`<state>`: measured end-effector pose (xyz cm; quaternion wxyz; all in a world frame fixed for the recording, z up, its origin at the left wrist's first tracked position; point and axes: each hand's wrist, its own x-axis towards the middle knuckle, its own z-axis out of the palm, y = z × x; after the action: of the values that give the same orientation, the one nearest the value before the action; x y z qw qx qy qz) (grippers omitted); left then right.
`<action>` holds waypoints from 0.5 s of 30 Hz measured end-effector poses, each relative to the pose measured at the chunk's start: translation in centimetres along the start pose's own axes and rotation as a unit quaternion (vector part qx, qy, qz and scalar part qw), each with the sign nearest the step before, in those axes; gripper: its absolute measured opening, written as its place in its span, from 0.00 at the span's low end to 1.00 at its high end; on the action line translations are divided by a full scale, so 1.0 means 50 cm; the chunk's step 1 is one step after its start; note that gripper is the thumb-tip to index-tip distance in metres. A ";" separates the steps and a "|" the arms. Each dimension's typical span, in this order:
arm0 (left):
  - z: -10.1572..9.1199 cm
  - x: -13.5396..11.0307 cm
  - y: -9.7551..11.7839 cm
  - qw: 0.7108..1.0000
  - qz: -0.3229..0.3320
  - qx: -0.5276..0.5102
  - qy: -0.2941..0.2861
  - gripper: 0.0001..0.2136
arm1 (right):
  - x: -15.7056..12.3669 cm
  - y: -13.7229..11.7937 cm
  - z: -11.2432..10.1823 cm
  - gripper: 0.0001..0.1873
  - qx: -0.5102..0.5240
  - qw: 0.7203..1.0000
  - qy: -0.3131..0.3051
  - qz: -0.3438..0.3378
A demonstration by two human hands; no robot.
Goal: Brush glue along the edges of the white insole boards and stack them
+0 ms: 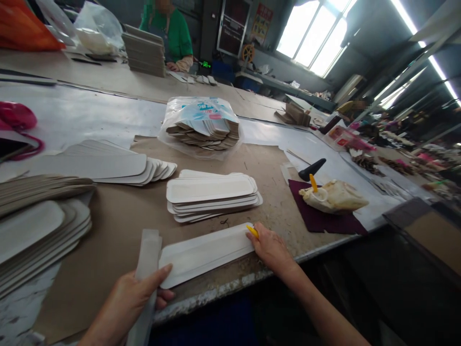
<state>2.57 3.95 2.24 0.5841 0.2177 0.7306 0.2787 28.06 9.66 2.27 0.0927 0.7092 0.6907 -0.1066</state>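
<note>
A long white card panel [207, 254] with rounded corners lies at the near edge of the table, a narrow strip lengthwise on it. My left hand [135, 295] grips a bundle of pale, translucent strips [148, 254], its thumb over the panel's left end. In my right hand [270, 247] is a yellow plastic stick [253, 231], pinched at the panel's right end; its far part is hidden by the fingers. Just beyond lies a stack of similar white panels [212, 190]. To the right, a crumpled bag of pale paste [336, 197] has another yellow piece [313, 182] upright at its opening.
Brown card [118, 250] covers the work area. More panel stacks [46, 235] lie left. A clear plastic bag of card pieces [203, 127] sits behind, and a black-handled tool [312, 169] near the maroon sheet [306, 216]. Across the table is a person in green [180, 36].
</note>
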 end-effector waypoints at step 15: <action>0.007 -0.006 0.020 1.000 -0.023 0.018 0.008 0.08 | -0.003 -0.004 0.013 0.08 -0.008 1.000 0.023 -0.007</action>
<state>2.97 4.58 3.07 0.5803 0.2092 0.7452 0.2534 27.82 9.33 1.67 0.0816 0.7061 0.6983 -0.0850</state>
